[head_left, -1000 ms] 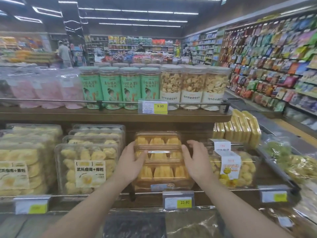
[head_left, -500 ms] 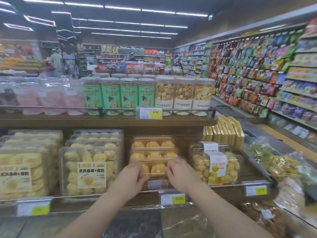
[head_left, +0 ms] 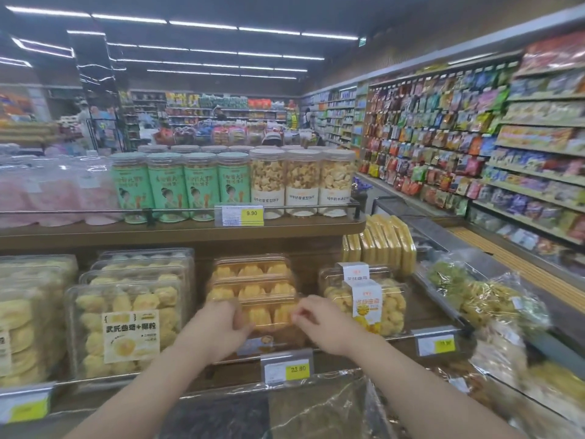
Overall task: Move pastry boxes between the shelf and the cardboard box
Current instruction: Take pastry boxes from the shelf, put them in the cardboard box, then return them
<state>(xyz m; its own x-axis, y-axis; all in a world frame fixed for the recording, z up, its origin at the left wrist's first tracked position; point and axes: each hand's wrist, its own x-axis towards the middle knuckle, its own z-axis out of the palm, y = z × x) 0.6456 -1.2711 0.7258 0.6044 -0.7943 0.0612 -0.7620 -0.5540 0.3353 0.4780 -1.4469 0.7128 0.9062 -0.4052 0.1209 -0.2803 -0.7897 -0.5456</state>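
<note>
- Both hands sit in the lower middle of the frame at the front of the orange pastry box (head_left: pixel 264 315), on the lower shelf (head_left: pixel 221 373); blur softens the fingers.
- Left of them, a labelled cookie box (head_left: pixel 126 324) stands apart from the grip.
- Left hand (head_left: pixel 218 327) curls round the pastry box's left front corner.
- Centre: the pastry box lies lowest and nearest in a stepped row of like boxes, just behind the 23.80 price tag (head_left: pixel 286 370).
- Right hand (head_left: pixel 321 321) pinches the right front edge, fingers curled.
- Right of that, a yellow-labelled box (head_left: pixel 367 301) stands near.
- No cardboard box is visible, so the direction is a judgement: the grip suggests taking a box off the shelf, or seating one.
- If taking it, the next move calls for a level pull toward the viewer, clearing the shelf's front rail without dragging the neighbours.
</note>
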